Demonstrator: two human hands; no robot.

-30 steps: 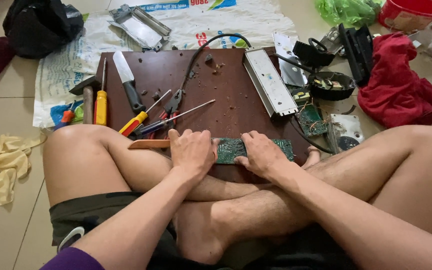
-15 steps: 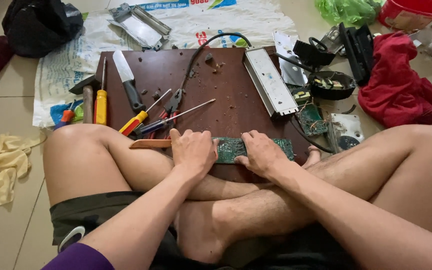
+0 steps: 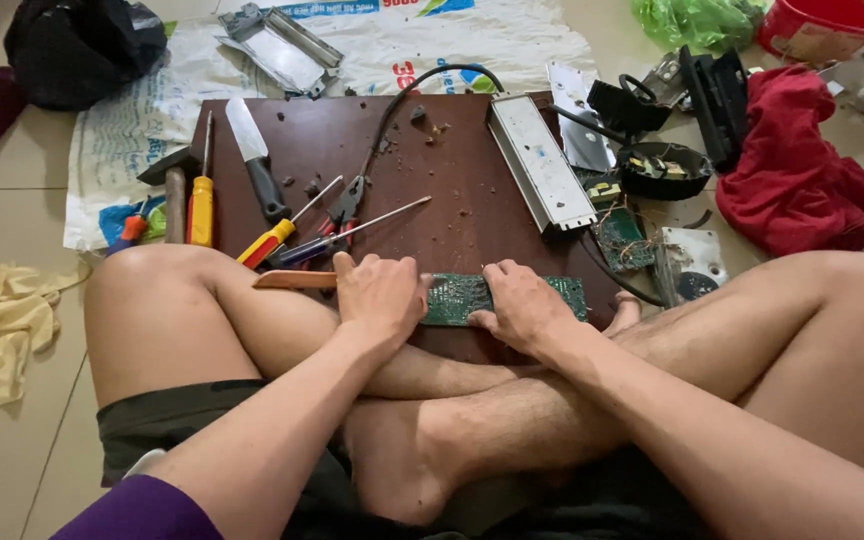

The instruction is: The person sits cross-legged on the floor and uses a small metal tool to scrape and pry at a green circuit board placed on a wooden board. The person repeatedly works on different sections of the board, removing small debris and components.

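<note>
both hands, left hand [image 3: 382, 295] and right hand [image 3: 520, 303], press flat, fingers unclenched, on the green rectangular circuit board [image 3: 457, 297]; keep it pinned evenly against the dark brown wooden board [image 3: 452, 170].

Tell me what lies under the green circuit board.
The green circuit board lies flat on the brown wooden board, held at its ends by the left hand and right hand. The wood directly beneath it is covered, so anything there is hidden.

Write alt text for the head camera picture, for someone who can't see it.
A person sitting cross-legged on the floor presses the left hand and right hand on a green circuit board lying on a brown board. Screwdrivers, pliers and a knife lie beyond.
</note>
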